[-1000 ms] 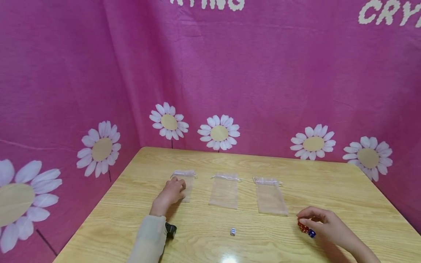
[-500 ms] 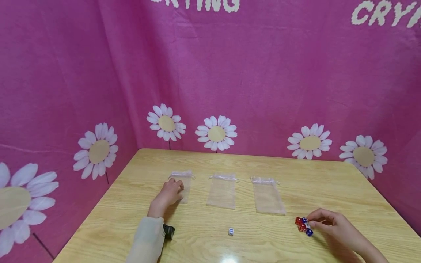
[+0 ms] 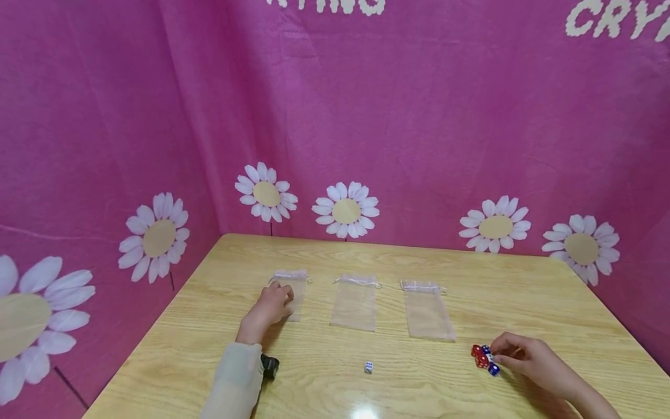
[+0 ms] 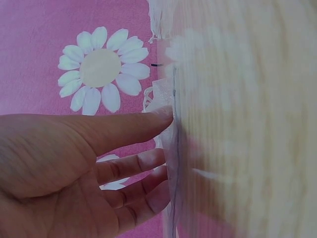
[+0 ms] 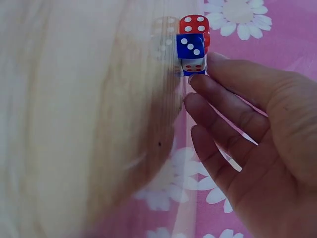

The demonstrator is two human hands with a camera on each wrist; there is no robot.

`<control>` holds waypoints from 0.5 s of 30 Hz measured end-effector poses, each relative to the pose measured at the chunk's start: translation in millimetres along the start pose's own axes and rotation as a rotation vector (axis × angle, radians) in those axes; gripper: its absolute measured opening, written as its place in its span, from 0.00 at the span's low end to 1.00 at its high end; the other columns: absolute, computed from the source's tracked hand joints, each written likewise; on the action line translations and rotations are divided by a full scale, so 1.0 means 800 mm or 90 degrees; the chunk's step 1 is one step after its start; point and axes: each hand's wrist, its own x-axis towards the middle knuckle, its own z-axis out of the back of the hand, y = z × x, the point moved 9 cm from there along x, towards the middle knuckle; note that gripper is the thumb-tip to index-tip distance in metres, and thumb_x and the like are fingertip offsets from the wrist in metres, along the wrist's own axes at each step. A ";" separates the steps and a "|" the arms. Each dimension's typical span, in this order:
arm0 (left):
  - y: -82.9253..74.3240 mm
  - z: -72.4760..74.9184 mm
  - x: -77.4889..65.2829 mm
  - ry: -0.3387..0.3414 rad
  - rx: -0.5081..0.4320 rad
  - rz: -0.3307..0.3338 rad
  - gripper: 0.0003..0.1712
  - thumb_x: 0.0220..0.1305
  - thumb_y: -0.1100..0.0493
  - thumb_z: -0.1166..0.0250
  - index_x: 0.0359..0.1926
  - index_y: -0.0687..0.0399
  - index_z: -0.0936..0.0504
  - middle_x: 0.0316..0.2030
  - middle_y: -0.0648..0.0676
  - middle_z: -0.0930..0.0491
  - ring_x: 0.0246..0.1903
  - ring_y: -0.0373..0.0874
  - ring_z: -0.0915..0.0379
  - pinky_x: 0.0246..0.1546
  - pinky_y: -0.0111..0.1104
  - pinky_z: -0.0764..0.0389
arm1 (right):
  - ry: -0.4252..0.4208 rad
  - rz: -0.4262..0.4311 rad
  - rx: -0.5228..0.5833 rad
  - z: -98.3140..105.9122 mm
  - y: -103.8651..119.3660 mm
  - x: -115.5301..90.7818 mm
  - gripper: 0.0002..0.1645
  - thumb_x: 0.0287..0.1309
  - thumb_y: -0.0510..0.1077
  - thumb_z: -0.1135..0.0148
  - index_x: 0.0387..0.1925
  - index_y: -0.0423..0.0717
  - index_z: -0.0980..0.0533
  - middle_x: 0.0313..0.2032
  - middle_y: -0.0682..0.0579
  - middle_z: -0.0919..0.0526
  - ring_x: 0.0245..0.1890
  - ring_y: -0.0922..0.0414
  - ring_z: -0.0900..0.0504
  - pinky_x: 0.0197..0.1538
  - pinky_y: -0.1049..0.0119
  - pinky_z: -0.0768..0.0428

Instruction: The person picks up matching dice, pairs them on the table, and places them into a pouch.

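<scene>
In the head view my left hand rests on the leftmost of three sheer drawstring bags, its fingers loosely bent. The left wrist view shows the thumb and fingertips touching the sheer fabric. At the right side of the table, my right hand is at a tight cluster of dice. Red dice lie on the cluster's left, blue dice in front and behind. Thumb and index fingertip pinch the white die with red pips between the blue ones. The other fingers stay slightly bent.
A lone white die with blue pips lies near the front middle. The middle bag and right bag lie flat on the wooden table. A pink cloth with daisies hangs behind and on the left.
My right hand has drawn back slightly to the right, uncovering red and blue dice and the white one among them. The left hand stays on its bag.
</scene>
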 end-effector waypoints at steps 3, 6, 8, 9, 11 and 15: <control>0.000 -0.001 0.001 0.007 -0.001 0.005 0.10 0.61 0.64 0.33 0.44 0.60 0.21 0.43 0.61 0.27 0.42 0.56 0.30 0.50 0.47 0.25 | -0.001 0.008 -0.012 0.000 0.003 0.001 0.04 0.61 0.43 0.36 0.37 0.47 0.21 0.31 0.62 0.17 0.31 0.76 0.26 0.31 0.73 0.25; 0.000 -0.002 0.003 0.010 0.000 0.006 0.10 0.61 0.64 0.33 0.44 0.60 0.21 0.43 0.61 0.27 0.42 0.56 0.31 0.50 0.47 0.25 | -0.009 0.025 -0.022 0.001 0.007 0.001 0.04 0.59 0.42 0.34 0.35 0.47 0.22 0.30 0.63 0.18 0.30 0.76 0.26 0.30 0.73 0.25; 0.000 -0.001 0.004 0.011 -0.001 0.007 0.10 0.62 0.64 0.33 0.43 0.60 0.21 0.43 0.61 0.27 0.42 0.56 0.31 0.50 0.47 0.26 | -0.009 0.031 -0.026 0.000 0.008 0.001 0.04 0.59 0.42 0.34 0.34 0.48 0.22 0.30 0.64 0.18 0.30 0.76 0.26 0.30 0.73 0.25; 0.000 -0.001 0.004 0.010 -0.001 0.007 0.09 0.62 0.64 0.34 0.43 0.60 0.21 0.43 0.61 0.27 0.42 0.56 0.32 0.50 0.46 0.26 | -0.005 0.034 -0.027 -0.001 0.008 0.002 0.04 0.59 0.42 0.34 0.34 0.48 0.22 0.30 0.65 0.19 0.30 0.76 0.26 0.30 0.73 0.26; 0.000 -0.001 0.004 0.009 -0.001 0.006 0.09 0.62 0.64 0.34 0.43 0.60 0.21 0.43 0.61 0.27 0.42 0.56 0.32 0.49 0.46 0.26 | -0.005 0.046 -0.031 -0.002 0.010 0.003 0.04 0.59 0.42 0.34 0.34 0.49 0.22 0.30 0.65 0.19 0.30 0.76 0.27 0.30 0.73 0.25; -0.001 0.000 0.003 0.004 0.001 0.004 0.09 0.61 0.65 0.33 0.42 0.60 0.21 0.42 0.61 0.27 0.42 0.56 0.31 0.49 0.46 0.26 | -0.014 0.084 -0.040 -0.002 0.016 0.004 0.05 0.58 0.39 0.33 0.33 0.50 0.23 0.29 0.65 0.20 0.30 0.77 0.27 0.29 0.73 0.25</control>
